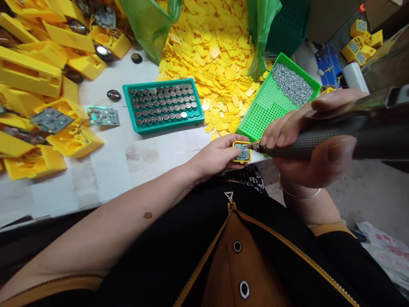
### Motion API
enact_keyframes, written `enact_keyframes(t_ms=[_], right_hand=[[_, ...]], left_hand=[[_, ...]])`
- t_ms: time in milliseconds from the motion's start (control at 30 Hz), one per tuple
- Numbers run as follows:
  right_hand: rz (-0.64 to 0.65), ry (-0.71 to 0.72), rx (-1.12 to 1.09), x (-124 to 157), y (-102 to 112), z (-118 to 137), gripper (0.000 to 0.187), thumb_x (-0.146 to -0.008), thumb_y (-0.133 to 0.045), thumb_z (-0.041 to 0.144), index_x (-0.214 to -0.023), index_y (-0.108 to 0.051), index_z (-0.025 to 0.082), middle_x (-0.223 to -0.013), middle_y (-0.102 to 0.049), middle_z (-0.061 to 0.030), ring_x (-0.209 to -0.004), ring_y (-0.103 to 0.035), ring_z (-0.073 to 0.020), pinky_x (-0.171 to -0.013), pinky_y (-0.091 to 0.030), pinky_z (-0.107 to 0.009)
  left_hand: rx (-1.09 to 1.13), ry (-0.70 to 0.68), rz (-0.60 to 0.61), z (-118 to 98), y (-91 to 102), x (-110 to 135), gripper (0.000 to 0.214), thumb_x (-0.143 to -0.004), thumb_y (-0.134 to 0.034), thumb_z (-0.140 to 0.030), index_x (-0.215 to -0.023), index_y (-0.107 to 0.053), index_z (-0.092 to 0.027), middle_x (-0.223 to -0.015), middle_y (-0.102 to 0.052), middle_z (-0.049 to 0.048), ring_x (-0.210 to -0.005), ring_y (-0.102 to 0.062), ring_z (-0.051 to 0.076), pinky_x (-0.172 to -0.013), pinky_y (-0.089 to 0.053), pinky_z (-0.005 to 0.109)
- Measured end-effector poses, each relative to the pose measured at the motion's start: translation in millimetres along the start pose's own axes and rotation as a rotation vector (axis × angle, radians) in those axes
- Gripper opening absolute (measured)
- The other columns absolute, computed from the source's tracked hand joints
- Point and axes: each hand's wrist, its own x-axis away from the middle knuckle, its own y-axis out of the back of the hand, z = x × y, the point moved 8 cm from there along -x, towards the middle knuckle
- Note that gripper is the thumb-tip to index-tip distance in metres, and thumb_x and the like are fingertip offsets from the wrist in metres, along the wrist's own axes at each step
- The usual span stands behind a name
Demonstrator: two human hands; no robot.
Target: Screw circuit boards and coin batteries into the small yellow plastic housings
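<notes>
My left hand (214, 157) pinches a small yellow housing with a circuit board (241, 152) at the white table's near edge. My right hand (306, 136) is wrapped round a dark electric screwdriver (348, 135), whose tip touches the right side of that housing. Just behind them lies a bright green perforated tray (265, 111) with a heap of small silver screws (291, 83) in its far part. A teal tray (164, 121) of round button cells (163, 101) sits to the left of it.
A big pile of small yellow plastic pieces (211, 51) spills from a green bag (150, 21) at the back. Yellow housings (38, 72), loose circuit boards (102, 115) and speakers (102, 51) crowd the left. More yellow parts (362, 40) lie on the floor at right.
</notes>
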Motion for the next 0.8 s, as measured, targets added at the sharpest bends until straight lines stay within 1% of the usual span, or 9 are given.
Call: enact_keyframes(t_ms=[67,100,167,333,400,533,600,700,800], right_hand=[[-0.093,0.142,-0.037,1,4,5,0.030,-0.081,-0.058,0.058,-0.101,-0.053,0.036,-0.064,-0.046,0.0051,-0.040,-0.043,-0.0126,-0.040,-0.043,-0.030],[-0.124,0.190,-0.031,2,5,5,0.030,-0.081,-0.057,0.059,-0.101,-0.053,0.036,-0.067,-0.049,0.0045,-0.039,-0.042,-0.0118,-0.038,-0.042,-0.030],[-0.153,0.236,-0.006,1,5,2,0.033,-0.081,-0.056,0.061,-0.102,-0.053,0.036,-0.069,-0.051,0.0040,-0.036,-0.039,-0.0106,-0.035,-0.040,-0.029],[-0.159,0.264,-0.098,-1,4,1,0.028,-0.079,-0.061,0.054,-0.098,-0.061,0.034,-0.060,-0.042,0.0058,-0.031,-0.035,-0.0090,-0.028,-0.035,-0.028],[-0.144,0.233,-0.089,-1,4,2,0.029,-0.078,-0.061,0.057,-0.099,-0.060,0.035,-0.059,-0.044,0.0055,-0.032,-0.035,-0.0098,-0.029,-0.034,-0.029],[-0.070,0.113,-0.041,0,-2,4,0.028,-0.083,-0.057,0.057,-0.103,-0.054,0.037,-0.055,-0.046,0.0056,-0.039,-0.043,-0.0152,-0.039,-0.041,-0.032],[-0.086,0.095,-0.098,0,-1,8,0.027,-0.084,-0.059,0.054,-0.102,-0.056,0.034,-0.054,-0.046,0.0056,-0.042,-0.047,-0.0156,-0.043,-0.044,-0.033],[-0.157,0.055,-0.190,-1,3,12,0.026,-0.081,-0.064,0.049,-0.095,-0.062,0.027,-0.057,-0.050,0.0051,-0.045,-0.048,-0.0134,-0.043,-0.044,-0.031],[-0.174,-0.035,-0.112,-2,6,9,0.025,-0.084,-0.060,0.053,-0.093,-0.059,0.030,-0.057,-0.048,0.0056,-0.047,-0.051,-0.0137,-0.049,-0.046,-0.030]], left_hand=[[0.007,-0.002,-0.002,0,0.1,0,0.022,-0.080,-0.054,-0.011,-0.100,-0.059,-0.017,-0.091,-0.066,0.0023,-0.076,-0.066,0.012,-0.079,-0.056,0.031],[0.008,-0.005,-0.003,-1,0.0,0,0.021,-0.080,-0.055,-0.011,-0.099,-0.059,-0.017,-0.091,-0.065,0.0021,-0.076,-0.066,0.012,-0.078,-0.056,0.030],[-0.002,-0.014,-0.001,-2,-1.1,0,0.019,-0.079,-0.057,-0.012,-0.098,-0.059,-0.017,-0.091,-0.065,0.0020,-0.076,-0.065,0.011,-0.077,-0.056,0.029],[-0.060,-0.042,-0.014,-5,-4.0,0,0.018,-0.077,-0.056,-0.012,-0.094,-0.060,-0.016,-0.090,-0.064,0.0024,-0.076,-0.063,0.011,-0.074,-0.056,0.028],[-0.076,-0.053,-0.033,-5,-3.5,1,0.018,-0.077,-0.055,-0.013,-0.094,-0.060,-0.017,-0.089,-0.064,0.0022,-0.076,-0.063,0.012,-0.073,-0.056,0.028],[-0.092,-0.064,-0.039,-5,-3.1,2,0.021,-0.077,-0.057,-0.015,-0.098,-0.061,-0.017,-0.092,-0.064,0.0029,-0.078,-0.063,0.012,-0.073,-0.056,0.028],[-0.101,-0.072,-0.034,-5,-3.4,2,0.024,-0.077,-0.058,-0.016,-0.101,-0.061,-0.018,-0.094,-0.065,0.0032,-0.079,-0.063,0.013,-0.073,-0.056,0.028],[-0.108,-0.088,-0.028,-5,-3.4,1,0.025,-0.077,-0.060,-0.018,-0.102,-0.062,-0.018,-0.093,-0.064,0.0027,-0.080,-0.061,0.013,-0.072,-0.056,0.028],[-0.116,-0.103,-0.048,-6,-1.0,0,0.019,-0.076,-0.060,-0.019,-0.095,-0.063,-0.018,-0.086,-0.062,0.0010,-0.076,-0.059,0.012,-0.067,-0.056,0.026]])
